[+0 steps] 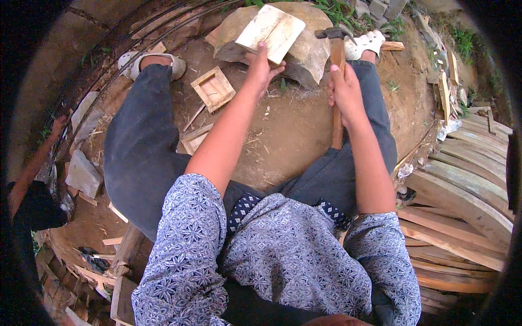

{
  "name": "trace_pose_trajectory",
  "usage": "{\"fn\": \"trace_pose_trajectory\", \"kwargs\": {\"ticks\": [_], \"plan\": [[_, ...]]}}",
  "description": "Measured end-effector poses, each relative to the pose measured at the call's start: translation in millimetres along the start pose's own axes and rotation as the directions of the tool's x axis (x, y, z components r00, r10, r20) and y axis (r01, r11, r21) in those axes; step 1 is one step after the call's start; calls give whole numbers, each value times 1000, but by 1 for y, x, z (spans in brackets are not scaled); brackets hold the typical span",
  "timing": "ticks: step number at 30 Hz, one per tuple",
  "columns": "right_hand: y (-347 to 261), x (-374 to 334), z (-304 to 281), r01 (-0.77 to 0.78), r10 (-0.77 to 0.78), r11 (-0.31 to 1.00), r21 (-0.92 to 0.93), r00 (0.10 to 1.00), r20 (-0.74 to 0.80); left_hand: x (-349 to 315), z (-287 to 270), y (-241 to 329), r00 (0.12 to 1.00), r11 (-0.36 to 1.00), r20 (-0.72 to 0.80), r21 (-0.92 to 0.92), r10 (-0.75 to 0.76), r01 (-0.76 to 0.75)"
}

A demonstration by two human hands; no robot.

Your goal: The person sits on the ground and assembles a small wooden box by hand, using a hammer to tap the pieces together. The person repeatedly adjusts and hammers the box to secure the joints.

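Observation:
My left hand (261,68) is closed on a pale wooden box (272,32), its thumb lying on the flat upper face. The box is tilted and held at a large tan rock (307,54); whether it rests on the stone I cannot tell. To the right, my right hand (346,91) is wrapped round the wooden handle of a claw hammer (337,51). The hammer stands nearly upright, its dark metal head at the top and the handle's end down by my right thigh. Head and box are apart.
A shallow open wooden box (213,88) lies on the dirt left of the rock, with another wooden frame (197,138) nearer my left leg. Long planks (457,190) are stacked at the right. Grey stones (84,173) and another person's arm (38,152) show at the left.

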State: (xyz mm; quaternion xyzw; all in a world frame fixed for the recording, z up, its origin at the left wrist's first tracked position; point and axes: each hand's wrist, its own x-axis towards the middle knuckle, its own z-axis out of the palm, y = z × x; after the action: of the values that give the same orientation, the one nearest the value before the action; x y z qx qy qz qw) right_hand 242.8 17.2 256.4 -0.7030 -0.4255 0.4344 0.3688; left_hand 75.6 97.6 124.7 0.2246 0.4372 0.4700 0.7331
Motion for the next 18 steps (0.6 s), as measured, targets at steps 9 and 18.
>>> {"fn": "trace_pose_trajectory", "kwargs": {"ticks": [9, 18], "plan": [[41, 17, 0, 216, -241, 930, -299, 969, -49, -4, 5, 1, 998, 995, 28, 85, -50, 47], [10, 63, 2, 395, -538, 718, -573, 837, -97, -8, 15, 2, 1000, 977, -9, 214, -6, 8]]}}
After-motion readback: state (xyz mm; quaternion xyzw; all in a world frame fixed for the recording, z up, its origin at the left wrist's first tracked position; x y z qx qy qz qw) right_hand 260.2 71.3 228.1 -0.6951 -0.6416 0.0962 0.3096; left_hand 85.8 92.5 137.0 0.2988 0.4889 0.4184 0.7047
